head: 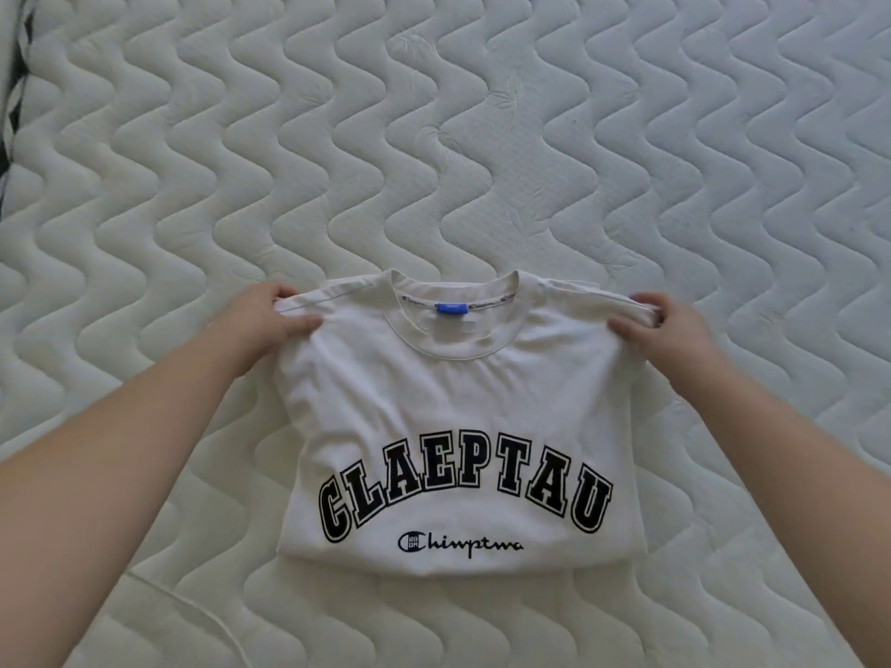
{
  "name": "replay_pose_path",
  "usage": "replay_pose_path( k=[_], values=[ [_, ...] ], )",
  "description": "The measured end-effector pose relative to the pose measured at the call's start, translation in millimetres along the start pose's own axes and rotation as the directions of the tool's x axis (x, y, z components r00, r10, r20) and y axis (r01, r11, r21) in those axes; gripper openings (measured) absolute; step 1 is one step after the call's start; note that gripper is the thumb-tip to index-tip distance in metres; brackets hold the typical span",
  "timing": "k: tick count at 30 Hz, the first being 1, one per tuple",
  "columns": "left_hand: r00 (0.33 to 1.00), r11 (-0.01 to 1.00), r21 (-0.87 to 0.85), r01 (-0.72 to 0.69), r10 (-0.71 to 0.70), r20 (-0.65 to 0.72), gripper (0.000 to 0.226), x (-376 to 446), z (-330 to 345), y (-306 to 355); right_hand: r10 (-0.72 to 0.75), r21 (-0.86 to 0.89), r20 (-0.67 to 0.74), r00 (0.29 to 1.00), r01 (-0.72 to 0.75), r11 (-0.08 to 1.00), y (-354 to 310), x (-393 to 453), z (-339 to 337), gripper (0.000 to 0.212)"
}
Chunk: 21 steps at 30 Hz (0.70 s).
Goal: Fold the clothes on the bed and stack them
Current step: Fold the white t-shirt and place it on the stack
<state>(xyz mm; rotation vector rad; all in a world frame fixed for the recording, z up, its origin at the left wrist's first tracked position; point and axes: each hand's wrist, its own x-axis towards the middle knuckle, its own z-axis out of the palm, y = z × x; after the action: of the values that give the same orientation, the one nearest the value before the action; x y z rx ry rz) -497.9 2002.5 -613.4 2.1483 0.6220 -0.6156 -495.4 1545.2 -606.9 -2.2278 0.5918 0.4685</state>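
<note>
A white cotton T-shirt (458,412), folded to a compact rectangle, lies front-up on the pale quilted mattress of the bed (482,137), collar pointing away from the person. Arched black block letters across the chest read "CLAEPTAU", with a small dark script line beneath that looks like "Chimpstwa" beside a C-shaped logo. A blue neck tag (452,309) sits inside the collar; its writing is too small to read. The left hand (263,325) pinches the left shoulder edge, thumb on top; the right hand (668,327) pinches the right shoulder edge likewise.
</note>
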Motion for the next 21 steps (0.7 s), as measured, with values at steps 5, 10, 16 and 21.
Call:
replay_pose_path(
  k=[5, 10, 16, 21],
  values=[
    [0.990, 0.981, -0.192, 0.009, 0.019, 0.143, 0.025, 9.4, 0.8, -5.3, 0.105, 0.216, 0.038, 0.994, -0.111, 0.970, 6.0, 10.0, 6.9, 0.025],
    [0.973, 0.949, -0.242, -0.202, 0.221, 0.058, 0.016, 19.8, -9.4, -7.4, -0.120, 0.083, 0.009, 0.993, 0.119, 0.989, -2.7, 18.4, -4.7, 0.014],
    [0.959, 0.854, -0.495, 0.164, -0.256, -0.124, 0.040, 19.8, 15.2, -13.2, 0.242, 0.304, -0.015, 0.970, -0.226, 0.925, 3.2, 11.8, 13.5, 0.047],
    [0.939, 0.825, -0.505, 0.254, -0.086, 0.333, 0.069, -22.2, 15.9, -45.7, 0.186, 0.291, 0.257, 0.948, -0.259, 0.921, 17.5, -13.3, 18.2, 0.051]
  ],
)
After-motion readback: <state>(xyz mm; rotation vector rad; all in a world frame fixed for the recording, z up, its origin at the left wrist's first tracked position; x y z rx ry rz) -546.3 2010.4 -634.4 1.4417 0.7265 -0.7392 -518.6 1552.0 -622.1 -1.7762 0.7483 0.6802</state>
